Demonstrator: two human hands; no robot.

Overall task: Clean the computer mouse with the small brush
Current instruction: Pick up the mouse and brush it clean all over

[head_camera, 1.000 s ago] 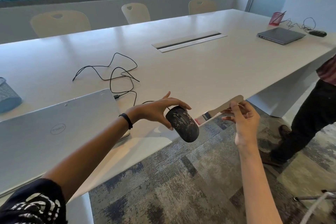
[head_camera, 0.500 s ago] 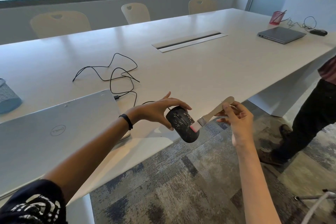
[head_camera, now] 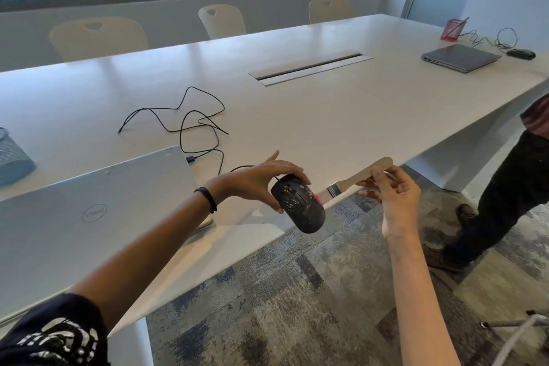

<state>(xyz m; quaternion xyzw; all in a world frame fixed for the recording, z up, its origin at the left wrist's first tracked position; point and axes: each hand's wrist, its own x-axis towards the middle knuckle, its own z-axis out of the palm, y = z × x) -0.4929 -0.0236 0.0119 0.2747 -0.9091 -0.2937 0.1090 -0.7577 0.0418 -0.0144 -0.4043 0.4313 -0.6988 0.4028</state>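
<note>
Two closed grips: left hand (head_camera: pixel 261 184) around the mouse (head_camera: pixel 300 208), right hand (head_camera: pixel 395 199) pinching the brush (head_camera: pixel 356 180).

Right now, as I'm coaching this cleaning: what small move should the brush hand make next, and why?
Probably sweep the brush leftward across the top of the mouse. Its bristles sit at the mouse's right edge, while pale specks dot the surface around the wheel. The left hand holds the mouse; the right hand pinches the brush handle.
</note>
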